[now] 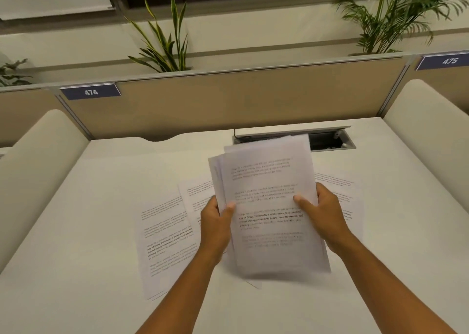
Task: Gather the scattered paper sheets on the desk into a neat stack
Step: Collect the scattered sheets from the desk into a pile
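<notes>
Gripping sheaf (269,206) (cable tray (330,140) behind)

The held bundle of sheets (269,206) is smeared with blur, its lower edge a soft grey band and most of its print unreadable, and how many sheets it holds can't be told. It covers part of the cable hatch (330,140) at the back of the desk (76,232), most of the middle sheet (195,194) and the near half of the right sheet (340,194), while the fingers of the left hand (215,222) and right hand (322,214) vanish behind the paper, only the thumbs showing. Both forearms run off the bottom edge, and the left sheet (165,244) carries print too small to read.
</notes>
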Demonstrator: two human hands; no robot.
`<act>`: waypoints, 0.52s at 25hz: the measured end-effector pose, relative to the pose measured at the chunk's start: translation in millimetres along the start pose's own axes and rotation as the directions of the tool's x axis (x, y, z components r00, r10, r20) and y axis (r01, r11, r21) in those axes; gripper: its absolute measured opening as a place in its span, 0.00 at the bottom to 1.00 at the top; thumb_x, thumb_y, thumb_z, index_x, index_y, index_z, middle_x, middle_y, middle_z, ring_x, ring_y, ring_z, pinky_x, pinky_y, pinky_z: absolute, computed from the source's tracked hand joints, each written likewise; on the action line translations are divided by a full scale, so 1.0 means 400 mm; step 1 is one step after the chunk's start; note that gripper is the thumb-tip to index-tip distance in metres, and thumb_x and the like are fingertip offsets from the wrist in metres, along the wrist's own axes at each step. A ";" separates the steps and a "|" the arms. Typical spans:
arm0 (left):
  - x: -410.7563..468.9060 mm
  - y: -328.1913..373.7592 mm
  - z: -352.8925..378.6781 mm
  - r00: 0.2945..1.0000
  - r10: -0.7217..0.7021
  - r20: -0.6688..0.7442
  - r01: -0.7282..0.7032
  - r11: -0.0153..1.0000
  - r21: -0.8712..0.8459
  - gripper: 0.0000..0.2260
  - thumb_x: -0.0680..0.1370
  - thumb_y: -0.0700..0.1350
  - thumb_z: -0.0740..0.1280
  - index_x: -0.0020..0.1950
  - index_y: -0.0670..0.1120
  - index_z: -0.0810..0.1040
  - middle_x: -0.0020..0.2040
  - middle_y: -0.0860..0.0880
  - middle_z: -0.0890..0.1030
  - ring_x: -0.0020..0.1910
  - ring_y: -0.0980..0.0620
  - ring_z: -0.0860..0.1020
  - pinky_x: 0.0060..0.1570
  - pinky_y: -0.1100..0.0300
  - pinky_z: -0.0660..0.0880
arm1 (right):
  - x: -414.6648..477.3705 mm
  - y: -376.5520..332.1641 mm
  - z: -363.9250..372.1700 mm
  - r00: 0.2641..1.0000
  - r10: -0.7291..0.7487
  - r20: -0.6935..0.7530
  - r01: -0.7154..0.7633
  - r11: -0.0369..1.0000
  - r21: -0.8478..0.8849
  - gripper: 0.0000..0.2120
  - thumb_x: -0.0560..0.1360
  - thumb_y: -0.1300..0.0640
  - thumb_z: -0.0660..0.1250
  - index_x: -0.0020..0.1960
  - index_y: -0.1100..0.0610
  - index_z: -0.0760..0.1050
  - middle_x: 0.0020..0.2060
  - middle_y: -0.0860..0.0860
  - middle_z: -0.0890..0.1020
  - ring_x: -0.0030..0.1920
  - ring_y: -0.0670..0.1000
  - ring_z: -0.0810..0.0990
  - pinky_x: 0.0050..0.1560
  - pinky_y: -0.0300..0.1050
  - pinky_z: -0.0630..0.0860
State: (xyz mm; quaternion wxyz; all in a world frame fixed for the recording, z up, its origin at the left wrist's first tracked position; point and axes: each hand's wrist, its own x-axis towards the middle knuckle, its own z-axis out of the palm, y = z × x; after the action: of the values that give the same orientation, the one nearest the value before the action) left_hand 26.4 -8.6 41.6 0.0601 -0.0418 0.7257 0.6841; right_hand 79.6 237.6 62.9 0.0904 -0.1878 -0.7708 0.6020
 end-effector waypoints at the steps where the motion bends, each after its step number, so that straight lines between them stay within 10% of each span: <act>1: -0.002 0.018 0.001 0.999 0.047 -0.022 -0.048 0.999 -0.005 0.09 0.85 0.45 0.69 0.59 0.60 0.82 0.51 0.60 0.89 0.51 0.56 0.88 0.40 0.62 0.86 | -0.008 -0.014 0.002 0.997 -0.072 -0.037 0.072 0.997 0.015 0.09 0.81 0.52 0.71 0.61 0.44 0.78 0.53 0.43 0.86 0.49 0.50 0.88 0.44 0.48 0.88; 5: -0.042 0.064 -0.003 0.976 0.209 -0.063 -0.214 0.974 -0.074 0.11 0.85 0.49 0.67 0.64 0.64 0.80 0.56 0.61 0.87 0.57 0.58 0.86 0.43 0.67 0.84 | -0.060 -0.050 0.010 0.961 -0.245 -0.130 0.262 0.956 0.131 0.12 0.80 0.45 0.67 0.62 0.36 0.74 0.53 0.35 0.84 0.54 0.41 0.85 0.41 0.33 0.83; 13: -0.115 0.031 0.013 0.972 0.229 -0.048 -0.233 0.967 -0.105 0.14 0.84 0.52 0.64 0.69 0.59 0.75 0.59 0.57 0.85 0.62 0.52 0.83 0.47 0.61 0.85 | -0.117 0.010 0.046 0.958 -0.237 -0.163 0.271 0.934 0.233 0.30 0.75 0.40 0.70 0.74 0.46 0.68 0.57 0.40 0.82 0.60 0.44 0.82 0.48 0.37 0.84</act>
State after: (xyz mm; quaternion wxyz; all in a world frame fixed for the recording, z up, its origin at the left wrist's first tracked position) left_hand 70.3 -3.5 60.2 -0.0353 0.0275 0.6877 0.7246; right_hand 116.2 203.5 58.3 0.2417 -0.1130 -0.6976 0.6649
